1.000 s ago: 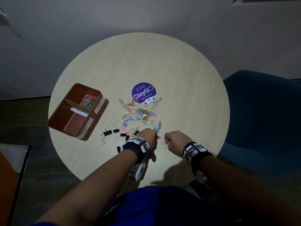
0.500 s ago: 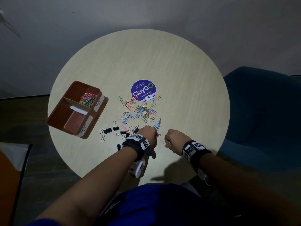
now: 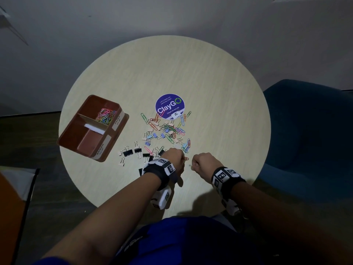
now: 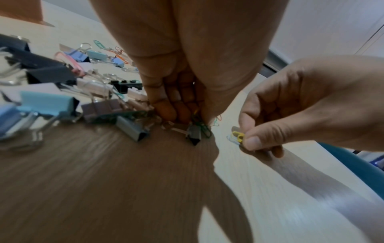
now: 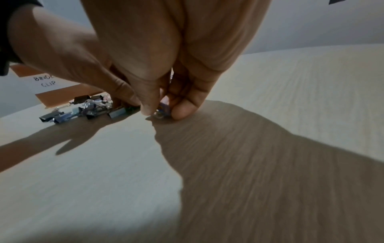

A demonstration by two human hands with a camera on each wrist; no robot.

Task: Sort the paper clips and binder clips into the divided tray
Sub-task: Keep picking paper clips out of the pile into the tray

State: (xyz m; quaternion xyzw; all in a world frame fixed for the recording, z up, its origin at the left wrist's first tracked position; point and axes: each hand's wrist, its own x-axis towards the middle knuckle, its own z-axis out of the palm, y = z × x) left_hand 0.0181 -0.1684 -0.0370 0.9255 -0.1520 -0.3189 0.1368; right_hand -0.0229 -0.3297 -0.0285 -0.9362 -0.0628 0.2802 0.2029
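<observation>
Right hand point(image 4: 307, 105): pinching a yellow paper clip point(image 4: 238, 135) low over the table, likely gathering a batch.
Left hand point(image 3: 172, 156): fingers bunched around several clips at the pile's point(image 3: 166, 131) near edge.
Tray point(image 3: 76, 138): far left; paper-clip section part filled, binder section bare.
Setting: round pale wood table point(image 3: 210, 83), grey wall, blue chair point(image 3: 305, 131).

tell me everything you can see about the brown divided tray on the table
The divided tray is a reddish-brown rectangular box with rounded corners and smooth walls, probably plastic. It sits angled on the round table's left side, touched by neither hand. A tan partition with a white strip splits it. The far compartment, labelled PAPER CLIP, holds a heap of coloured paper clips; the near one, labelled BINDER CLIP, looks empty. Black binder clips lie on the table just to its right.
</observation>
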